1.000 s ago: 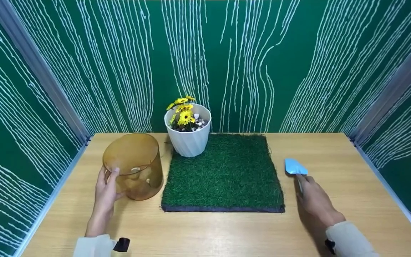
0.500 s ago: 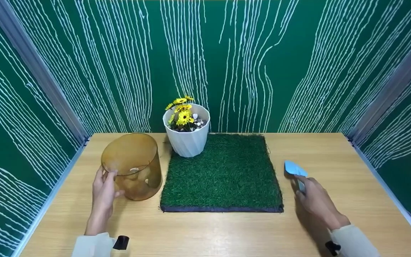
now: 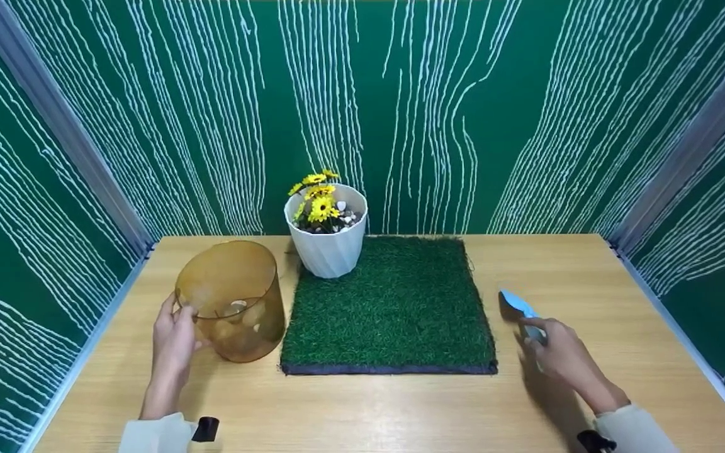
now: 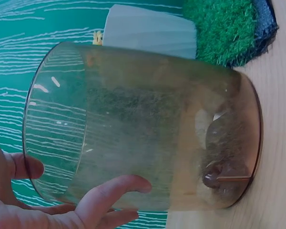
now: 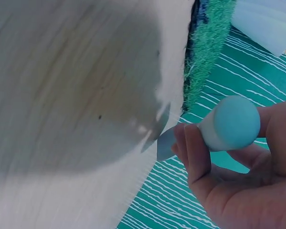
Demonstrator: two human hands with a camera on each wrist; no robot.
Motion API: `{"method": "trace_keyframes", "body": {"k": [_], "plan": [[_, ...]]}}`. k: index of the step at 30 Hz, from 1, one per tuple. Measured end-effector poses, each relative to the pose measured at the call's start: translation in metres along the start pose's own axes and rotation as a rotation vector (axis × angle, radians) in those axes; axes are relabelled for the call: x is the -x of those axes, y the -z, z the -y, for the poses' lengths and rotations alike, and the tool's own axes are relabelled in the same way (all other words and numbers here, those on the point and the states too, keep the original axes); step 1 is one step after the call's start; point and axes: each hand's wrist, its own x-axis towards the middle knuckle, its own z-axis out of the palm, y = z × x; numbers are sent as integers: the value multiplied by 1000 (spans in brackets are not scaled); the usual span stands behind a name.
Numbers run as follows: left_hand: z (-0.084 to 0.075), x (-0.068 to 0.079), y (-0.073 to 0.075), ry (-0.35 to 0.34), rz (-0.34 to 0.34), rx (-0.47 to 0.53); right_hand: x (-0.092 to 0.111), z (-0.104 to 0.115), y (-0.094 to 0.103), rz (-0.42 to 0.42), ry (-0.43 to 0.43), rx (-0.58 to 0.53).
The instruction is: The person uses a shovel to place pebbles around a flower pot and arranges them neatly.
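My left hand (image 3: 174,336) grips the near left side of a see-through amber bucket (image 3: 265,327) at its rim. In the left wrist view one fingertip (image 4: 35,168) laps over the rim, while other fingers lie along the outer wall. Several rounded stones (image 4: 224,138) lie at the bucket's bottom. On the right, my right hand (image 3: 564,352) holds a small light blue trowel (image 3: 515,302) by its handle, its blade pointing away and to the left, low over the table. The handle's round butt (image 5: 237,122) faces the right wrist camera, and fingers partly cover the blade.
A square of artificial grass (image 3: 394,314) lies mid-table (image 3: 362,412). On its back left corner stands a white pot (image 3: 328,251) with yellow flowers (image 3: 321,207) and pebbles. Green walls (image 3: 425,113) with white lines enclose the back and sides.
The bucket has come slightly nearer with my left hand. My right hand has shifted a little right and nearer, and the trowel has turned so its blade shows more edge-on.
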Motion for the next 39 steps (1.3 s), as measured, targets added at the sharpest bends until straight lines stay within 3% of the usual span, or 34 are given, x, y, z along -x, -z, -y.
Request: {"method": "trace_keyframes", "body": {"k": [6,19,24,33,39], "plan": [[0,3,9,10,17,-43,5,3,1,21,-6,-47],[3,9,29,6,73,-35,15,7,7,49,-33,-64],[5,10,37,10,98,-66,21,7,11,41,12,-83],[5,10,51,41,174,-49,24,6,20,95,35,-135],[5,12,59,48,210,-51,29,7,27,184,22,-238]]}}
